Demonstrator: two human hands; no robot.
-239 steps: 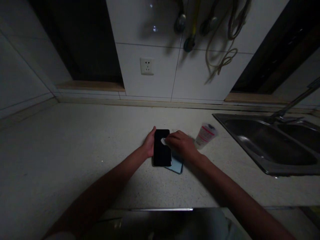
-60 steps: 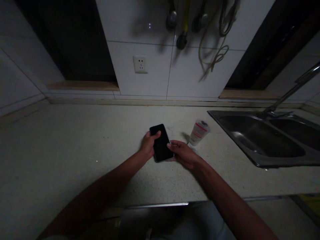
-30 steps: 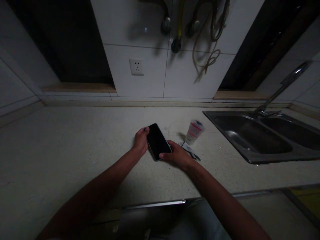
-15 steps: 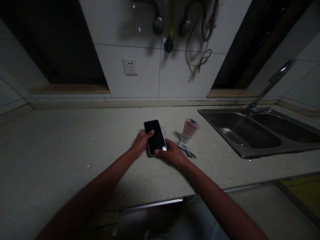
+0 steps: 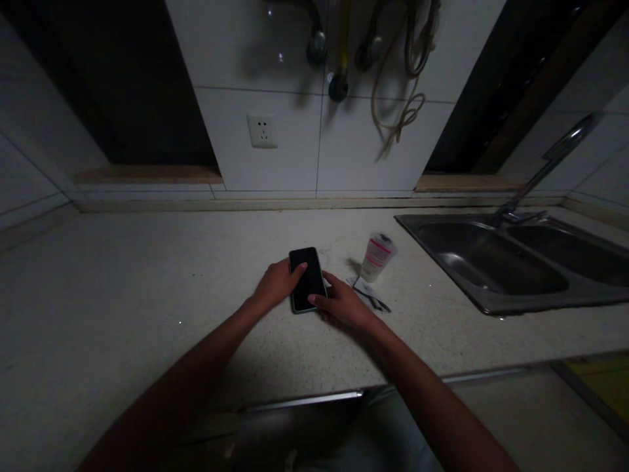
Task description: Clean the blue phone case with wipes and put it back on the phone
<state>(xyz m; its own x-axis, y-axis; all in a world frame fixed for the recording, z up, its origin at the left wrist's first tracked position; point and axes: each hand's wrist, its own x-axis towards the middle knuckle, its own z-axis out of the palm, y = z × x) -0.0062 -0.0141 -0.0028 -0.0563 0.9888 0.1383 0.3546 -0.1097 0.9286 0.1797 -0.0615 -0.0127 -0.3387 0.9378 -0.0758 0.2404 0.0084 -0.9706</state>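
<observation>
A black phone [image 5: 307,278] with a dark screen sits at the middle of the pale countertop [image 5: 147,275], held between both hands. My left hand [image 5: 275,287] grips its left edge, with the thumb over the upper left of the screen. My right hand [image 5: 341,303] holds the lower right corner, thumb on the screen's bottom edge. Both hands are closed on the phone. A small white container with a red label [image 5: 376,257] stands just right of the phone. Thin dark and pale scraps [image 5: 369,296] lie beside my right hand.
A double steel sink [image 5: 511,262] with a tap [image 5: 550,164] fills the right of the counter. A wall socket [image 5: 262,130] and hanging utensils and cord [image 5: 373,59] are on the tiled wall behind. The counter's front edge [image 5: 314,397] runs below my arms.
Eight seconds ago my right hand wiped the phone's screen with a white pad over a pale blue case. Since then both hands have lifted, tilted and lowered the phone. The case is out of sight.
</observation>
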